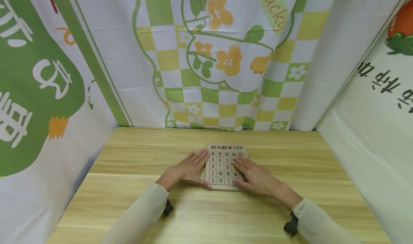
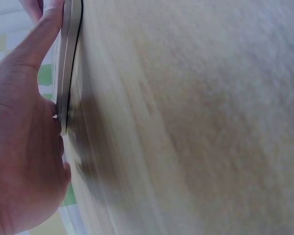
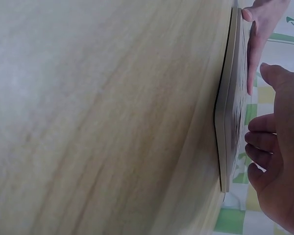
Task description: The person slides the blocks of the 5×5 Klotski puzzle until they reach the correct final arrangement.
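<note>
A wooden number slide puzzle (image 1: 220, 170) lies flat on the table, its square tiles printed with dark numbers under a line of Chinese characters. My left hand (image 1: 188, 169) rests along its left side, fingers extended at the upper edge and thumb at the lower left corner. Over the puzzle's right columns lies my right hand (image 1: 259, 177), its fingers hiding several tiles. The right wrist view has the right hand (image 3: 289, 152) just above the puzzle's face, fingers slightly bent. In the left wrist view, the left hand (image 2: 19, 137) is against the board's thin edge (image 2: 71, 58).
The wood-grain table (image 1: 155, 147) extends around the puzzle. Behind it hangs a printed cloth (image 1: 226, 104) with green and yellow checks; more printed cloth (image 1: 32, 75) hangs at the left and right. A black wrist device (image 1: 291, 225) is on each forearm.
</note>
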Demonstrator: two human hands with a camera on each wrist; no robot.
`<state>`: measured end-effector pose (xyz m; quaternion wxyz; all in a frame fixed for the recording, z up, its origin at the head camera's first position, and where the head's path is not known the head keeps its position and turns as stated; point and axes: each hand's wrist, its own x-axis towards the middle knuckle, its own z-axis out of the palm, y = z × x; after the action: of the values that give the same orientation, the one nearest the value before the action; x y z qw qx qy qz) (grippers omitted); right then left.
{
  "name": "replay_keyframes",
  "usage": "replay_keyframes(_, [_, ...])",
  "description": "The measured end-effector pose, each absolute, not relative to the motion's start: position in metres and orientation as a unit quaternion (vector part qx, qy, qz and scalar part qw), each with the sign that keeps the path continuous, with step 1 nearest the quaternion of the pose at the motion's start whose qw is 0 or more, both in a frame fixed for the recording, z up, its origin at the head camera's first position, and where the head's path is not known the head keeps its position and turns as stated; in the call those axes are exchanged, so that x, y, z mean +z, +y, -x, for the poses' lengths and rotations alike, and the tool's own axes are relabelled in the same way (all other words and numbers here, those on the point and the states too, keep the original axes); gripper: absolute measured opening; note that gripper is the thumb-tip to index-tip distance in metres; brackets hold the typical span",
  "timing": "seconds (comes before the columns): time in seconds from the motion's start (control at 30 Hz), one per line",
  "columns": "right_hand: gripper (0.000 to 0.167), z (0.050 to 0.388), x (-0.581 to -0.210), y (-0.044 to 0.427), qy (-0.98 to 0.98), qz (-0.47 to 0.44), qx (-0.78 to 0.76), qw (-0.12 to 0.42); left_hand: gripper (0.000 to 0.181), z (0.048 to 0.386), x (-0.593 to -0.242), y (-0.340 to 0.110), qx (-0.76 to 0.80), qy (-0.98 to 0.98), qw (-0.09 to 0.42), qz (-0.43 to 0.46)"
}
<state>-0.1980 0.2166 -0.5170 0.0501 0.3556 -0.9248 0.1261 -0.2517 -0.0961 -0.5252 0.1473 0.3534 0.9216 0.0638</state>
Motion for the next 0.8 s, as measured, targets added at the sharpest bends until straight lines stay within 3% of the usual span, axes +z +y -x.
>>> replay_keyframes(0.8, [0.070, 0.190, -0.521, 0.215, -0.923, -0.360, 0.124, 0.046, 0.134, 0.252, -0.526, -0.097, 0.058, 0.922, 0.148, -0.354])
